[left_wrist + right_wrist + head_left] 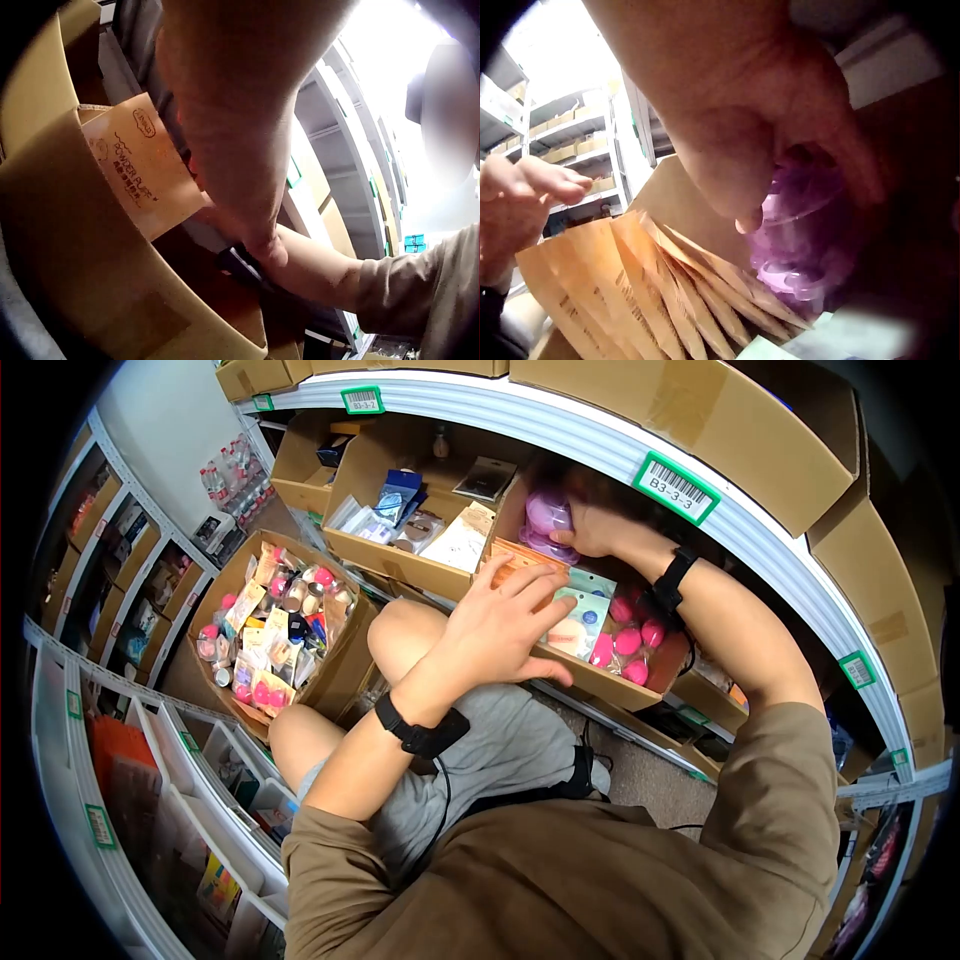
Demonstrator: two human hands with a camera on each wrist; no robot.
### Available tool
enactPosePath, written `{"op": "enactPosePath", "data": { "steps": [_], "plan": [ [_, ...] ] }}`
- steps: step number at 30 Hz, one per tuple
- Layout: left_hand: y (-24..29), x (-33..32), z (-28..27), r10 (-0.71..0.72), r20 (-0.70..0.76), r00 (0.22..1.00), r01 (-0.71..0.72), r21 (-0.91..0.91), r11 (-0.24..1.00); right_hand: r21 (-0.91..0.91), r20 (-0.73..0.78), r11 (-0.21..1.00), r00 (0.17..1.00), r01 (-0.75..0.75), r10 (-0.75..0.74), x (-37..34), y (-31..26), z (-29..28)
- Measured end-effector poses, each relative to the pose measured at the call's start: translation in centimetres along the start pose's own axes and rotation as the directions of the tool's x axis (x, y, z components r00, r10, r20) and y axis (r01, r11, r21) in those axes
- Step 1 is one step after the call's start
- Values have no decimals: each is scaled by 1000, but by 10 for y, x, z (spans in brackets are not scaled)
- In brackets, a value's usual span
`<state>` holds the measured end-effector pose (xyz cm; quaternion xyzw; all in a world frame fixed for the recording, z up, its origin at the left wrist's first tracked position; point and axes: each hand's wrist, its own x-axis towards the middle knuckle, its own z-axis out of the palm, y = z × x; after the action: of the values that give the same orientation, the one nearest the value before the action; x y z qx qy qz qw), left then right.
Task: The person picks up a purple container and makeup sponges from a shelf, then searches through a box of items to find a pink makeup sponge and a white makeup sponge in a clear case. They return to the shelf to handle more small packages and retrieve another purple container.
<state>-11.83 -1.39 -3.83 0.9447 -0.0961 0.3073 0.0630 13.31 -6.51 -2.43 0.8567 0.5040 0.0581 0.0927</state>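
Case (548, 513) gripped by the right hand (597, 530) in the end bin (612, 686)

Far left on my head feed I see bottles (228, 478) in a cluster, then a carton (338, 666) heaped with mixed packs (275, 630), many of them pink. Beside it is a bare knee (403, 632). Past the knee, the middle bin (395, 564) has a blue packet (400, 490) and flat bags in it.

Next comes my left hand (500, 628), fingers spread and slightly bent, holding nothing, near the orange packets (622, 285). Those stand on edge in a row at the end bin's left side; on my left wrist feed, one reads POWDER PUFF.

The purple case is in that same bin, just beyond the packets. My right hand is curled round it, thumb on the near side. It's dark in there, so I can't be sure whether I have one piece or two stacked.

To the right, pale green packs (595, 598) lean beside bagged pink sponges (628, 638). Above, a label (677, 488) on the shelf edge (575, 422) reads B3-3-3.
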Motion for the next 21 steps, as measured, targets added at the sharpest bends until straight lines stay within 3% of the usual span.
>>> {"op": "enactPosePath", "data": {
  "steps": [1, 2, 4, 7, 11, 13, 14, 16, 19, 21],
  "plan": [
    [-1, -2, -4, 40, 34, 999, -40, -1, 999, 149, 95, 989, 995, -7, -7, 0, 4, -5],
    [-2, -4, -8, 80, 69, 994, -80, -3, 997, 148, 95, 989, 995, -7, -7, -2, 5, -6],
    [-2, -8, -17, 42, 134, 990, -41, -11, 999, 54, -123, 997, 991, 62, -55, -10, 8, -9],
    [-3, -18, -22, -49, 215, 975, 40, 50, 998, 343, -168, 923, 978, 175, -123, -29, 22, -25],
    [-8, -25, -5, -76, 186, 980, 52, 134, 990, 296, -230, 914, 950, 276, -212, -89, 36, -61],
    [-9, -23, 3, -82, 139, 987, 65, 125, 990, 342, 52, 939, 998, -44, 28, -95, 40, -63],
    [-9, -20, 6, -83, 140, 987, 67, 119, 991, 525, 133, 842, 989, -125, 64, -93, 39, -68],
    [-11, -11, 12, -68, 142, 988, 47, 149, 988, 134, 1, 990, 999, 38, -39, -61, 44, -59],
    [-10, -5, 12, -93, 152, 984, 65, 180, 982, 116, 135, 991, 988, 65, -81, -16, 47, -66],
    [-7, -7, 14, -190, 156, 969, 157, 205, 966, 168, 107, 986, 994, 10, -28, 4, 46, -59]
  ]
}}
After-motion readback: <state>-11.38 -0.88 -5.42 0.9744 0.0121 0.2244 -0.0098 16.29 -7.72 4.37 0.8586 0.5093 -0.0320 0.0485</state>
